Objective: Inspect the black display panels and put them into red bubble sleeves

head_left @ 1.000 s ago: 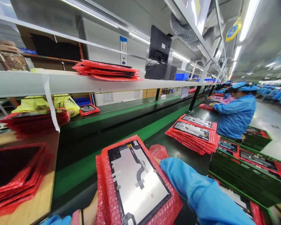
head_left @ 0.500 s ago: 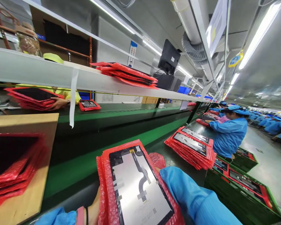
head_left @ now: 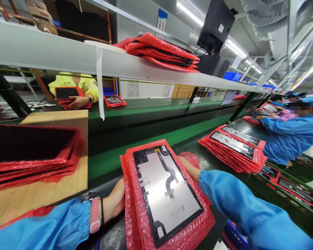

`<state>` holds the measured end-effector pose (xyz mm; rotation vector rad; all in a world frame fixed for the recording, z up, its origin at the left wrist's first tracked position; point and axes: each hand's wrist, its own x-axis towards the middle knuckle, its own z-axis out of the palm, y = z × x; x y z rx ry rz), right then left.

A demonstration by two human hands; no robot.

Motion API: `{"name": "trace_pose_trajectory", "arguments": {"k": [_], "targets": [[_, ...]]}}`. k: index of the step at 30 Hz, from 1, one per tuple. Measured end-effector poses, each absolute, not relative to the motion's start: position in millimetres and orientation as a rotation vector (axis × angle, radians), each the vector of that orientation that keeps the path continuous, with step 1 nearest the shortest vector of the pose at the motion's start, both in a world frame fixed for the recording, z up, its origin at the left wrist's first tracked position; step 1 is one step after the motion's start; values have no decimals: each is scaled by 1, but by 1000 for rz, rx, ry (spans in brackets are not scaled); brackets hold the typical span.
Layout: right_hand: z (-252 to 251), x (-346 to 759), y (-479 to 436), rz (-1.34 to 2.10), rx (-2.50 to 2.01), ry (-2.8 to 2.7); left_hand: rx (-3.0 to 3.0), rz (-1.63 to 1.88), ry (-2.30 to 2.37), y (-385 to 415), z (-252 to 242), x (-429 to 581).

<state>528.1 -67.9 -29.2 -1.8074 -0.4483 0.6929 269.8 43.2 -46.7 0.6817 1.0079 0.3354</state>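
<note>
Red-wrapped stack [head_left: 167, 194] clasped between both hands [head_left: 118, 198] [head_left: 189, 167].

A white shelf [head_left: 67, 57] runs across the view, a strip of white tape [head_left: 100, 83] dangling from its edge and a glass jar [head_left: 43, 21] near its left end. Further right, a monitor [head_left: 216, 26] shows its back, and to its left hangs a blue and white poster [head_left: 161, 22]. Seen below the shelf, cardboard boxes [head_left: 183, 92] stand near the middle, with a person in yellow [head_left: 92, 86] at left. At right, a person in blue [head_left: 294, 135] is near green crates [head_left: 284, 205], with a ridged grey hose [head_left: 263, 14] overhead
</note>
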Motion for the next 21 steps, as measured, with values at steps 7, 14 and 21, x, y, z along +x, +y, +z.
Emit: {"name": "trace_pose_trajectory", "arguments": {"k": [7,14,21], "targets": [[-1,501,-100,1326,-1576,-358,691,366,901,35,-17,228],[16,477,-99,1444,-1665,-262,607,205,646,19,3,259],[24,480,-88,1368,-1712,-259,582,178,651,27,11,274]]}}
